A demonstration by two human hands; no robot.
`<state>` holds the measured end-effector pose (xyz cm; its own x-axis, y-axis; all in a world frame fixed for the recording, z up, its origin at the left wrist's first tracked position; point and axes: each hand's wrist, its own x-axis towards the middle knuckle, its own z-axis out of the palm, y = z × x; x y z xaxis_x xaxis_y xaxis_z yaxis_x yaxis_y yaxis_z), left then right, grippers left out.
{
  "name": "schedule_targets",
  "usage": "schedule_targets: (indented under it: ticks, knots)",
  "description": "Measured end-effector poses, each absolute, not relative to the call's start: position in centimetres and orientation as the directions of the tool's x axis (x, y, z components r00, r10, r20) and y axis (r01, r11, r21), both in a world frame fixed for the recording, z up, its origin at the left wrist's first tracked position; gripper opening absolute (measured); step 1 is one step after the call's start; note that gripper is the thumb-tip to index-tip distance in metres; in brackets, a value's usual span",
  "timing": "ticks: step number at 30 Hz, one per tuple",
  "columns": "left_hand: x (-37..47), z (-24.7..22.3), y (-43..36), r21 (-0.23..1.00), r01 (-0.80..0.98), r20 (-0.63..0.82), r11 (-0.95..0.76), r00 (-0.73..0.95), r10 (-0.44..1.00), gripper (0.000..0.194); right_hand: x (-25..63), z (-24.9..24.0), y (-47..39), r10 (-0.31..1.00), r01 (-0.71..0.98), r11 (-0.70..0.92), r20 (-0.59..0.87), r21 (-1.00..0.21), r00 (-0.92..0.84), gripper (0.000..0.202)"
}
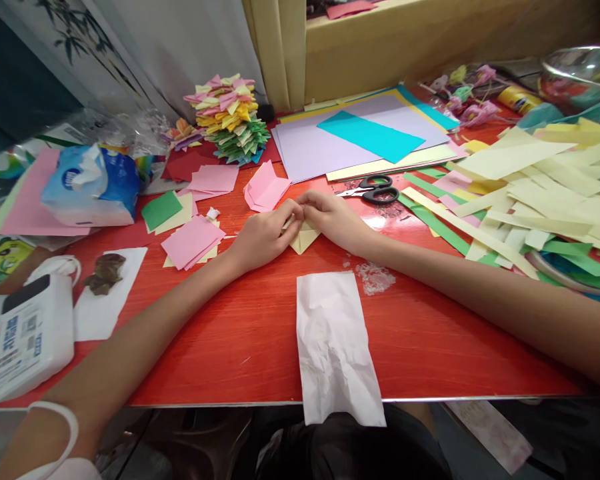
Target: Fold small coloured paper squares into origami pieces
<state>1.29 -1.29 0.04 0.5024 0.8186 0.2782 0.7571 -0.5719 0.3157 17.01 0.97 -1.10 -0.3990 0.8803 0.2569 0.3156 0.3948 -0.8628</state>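
Both my hands meet over the middle of the red table. My left hand and my right hand pinch a small folded piece of pale yellow paper, whose pointed lower part shows beneath the fingers. The fingertips hide its upper part. Just behind my hands lies a folded pink paper. To the left of my left hand is a small stack of pink squares. Black-handled scissors rest behind my right hand.
A crumpled white paper overhangs the front edge. Yellow and green paper strips heap at the right. Behind stand a tower of folded papers and large coloured sheets. A tissue pack and white device sit left.
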Motion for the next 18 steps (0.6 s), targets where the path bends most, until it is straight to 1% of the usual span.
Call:
schedule_targets:
  ticks: [18]
  knots:
    - [1.37,0.17,-1.31,0.32,0.759,0.271,-0.567,0.5,0.822,0.012,17.08,-1.05,0.9,0.883,0.323,0.388,0.247,-0.863,-0.4,0.02]
